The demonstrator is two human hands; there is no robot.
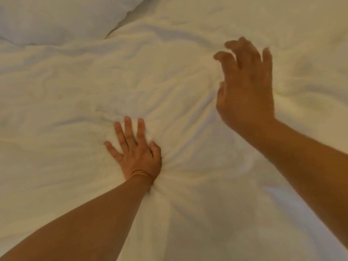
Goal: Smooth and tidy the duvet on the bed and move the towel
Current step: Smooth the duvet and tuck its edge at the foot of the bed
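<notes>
A white, wrinkled duvet (75, 95) covers almost the whole view. My left hand (134, 153) presses flat on it near the middle, fingers straight and spread, and creases fan out around the wrist. My right hand (244, 85) hovers above the duvet to the right, blurred, with its fingers loosely bent and nothing in them. No towel is in view.
A white pillow (56, 17) lies at the top left, its edge meeting the duvet along a dark fold.
</notes>
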